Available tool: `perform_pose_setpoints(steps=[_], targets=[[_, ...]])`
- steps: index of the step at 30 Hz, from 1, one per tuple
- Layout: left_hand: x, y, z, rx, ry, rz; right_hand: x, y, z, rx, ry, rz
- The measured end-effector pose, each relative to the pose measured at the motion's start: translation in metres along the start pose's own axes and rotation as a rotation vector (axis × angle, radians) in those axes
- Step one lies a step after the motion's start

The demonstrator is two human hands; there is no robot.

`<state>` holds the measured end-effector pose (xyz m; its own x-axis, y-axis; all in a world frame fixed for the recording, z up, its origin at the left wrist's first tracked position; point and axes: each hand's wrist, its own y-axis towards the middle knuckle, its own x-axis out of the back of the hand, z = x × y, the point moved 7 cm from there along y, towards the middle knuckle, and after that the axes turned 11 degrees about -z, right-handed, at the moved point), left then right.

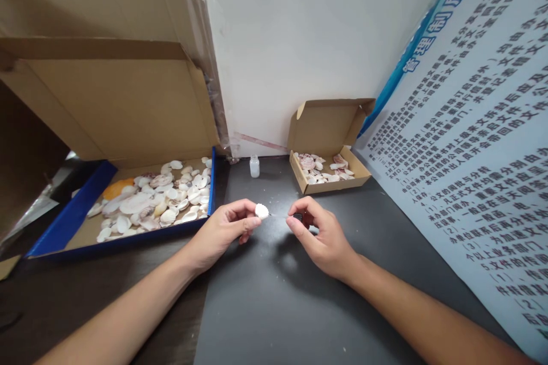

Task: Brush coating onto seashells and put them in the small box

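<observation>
Your left hand pinches a white shell between thumb and fingers, above the middle of the tabletop. Your right hand grips a small black piece, apparently a cap with a thin stem pointing left at the shell; whether its tip touches the shell, you cannot tell from here. Beyond your hands stands a small bottle, upright, its neck seemingly uncapped. At left lies the blue-edged box of shells, and at far right the small cardboard box with more.

The step in hand looks like working the stem's tip at the shell's edge. The next move calls for a steady left pinch and a light, controlled right hand.
</observation>
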<state>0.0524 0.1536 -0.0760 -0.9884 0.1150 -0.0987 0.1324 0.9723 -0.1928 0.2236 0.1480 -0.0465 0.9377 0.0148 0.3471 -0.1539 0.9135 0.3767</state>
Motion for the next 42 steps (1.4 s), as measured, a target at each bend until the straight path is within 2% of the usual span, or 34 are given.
perform_pose_setpoints(steps=[22,30,42], targets=[[-0.0013,0.0008,0.0003,0.011,0.058,0.024,-0.0022,-0.0035,-0.0075,-0.053,0.135,0.030],[-0.0025,-0.0018,0.0001,0.005,0.048,0.054,-0.0002,0.0020,-0.0086,-0.094,0.022,-0.034],[-0.0030,-0.0002,0.0024,0.029,0.038,0.065,-0.0039,-0.0012,-0.0060,-0.056,0.094,0.032]])
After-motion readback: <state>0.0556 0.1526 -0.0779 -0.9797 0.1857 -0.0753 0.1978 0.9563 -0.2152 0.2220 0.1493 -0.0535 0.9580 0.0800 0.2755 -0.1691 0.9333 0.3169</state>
